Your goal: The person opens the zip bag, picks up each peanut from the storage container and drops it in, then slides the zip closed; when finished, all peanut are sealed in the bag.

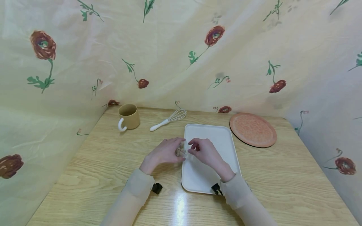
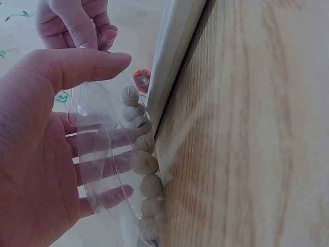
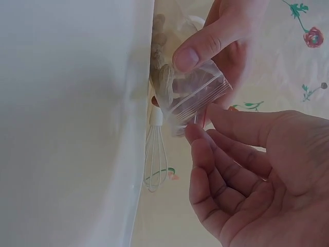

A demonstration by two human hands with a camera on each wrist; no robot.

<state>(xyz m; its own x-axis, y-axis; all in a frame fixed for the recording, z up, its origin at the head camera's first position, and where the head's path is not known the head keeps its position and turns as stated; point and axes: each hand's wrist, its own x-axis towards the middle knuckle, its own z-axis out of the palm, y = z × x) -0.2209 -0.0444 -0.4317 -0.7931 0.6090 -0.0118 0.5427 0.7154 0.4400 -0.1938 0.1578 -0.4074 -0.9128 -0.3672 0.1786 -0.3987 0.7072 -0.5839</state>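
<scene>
A clear zip bag [image 2: 110,170] stands beside the left edge of the white tray [image 1: 210,160], with several small round tan balls [image 2: 144,162] low inside it. My left hand [image 1: 165,151] holds the bag between thumb and fingers, which show through the plastic in the left wrist view. My right hand [image 1: 206,153] is over the tray's left part. In the right wrist view its thumb and forefinger pinch the bag's ridged top edge [image 3: 203,100] near a red strip. The balls are mostly covered by my left hand in the head view.
A tan mug [image 1: 130,116] with a white handle stands at the back left. To its right lies a white-handled whisk [image 1: 168,120]. A round pinkish-orange mat [image 1: 252,130] lies right of the tray. Floral cloth [image 1: 175,56] hangs behind the wooden table [image 1: 107,163].
</scene>
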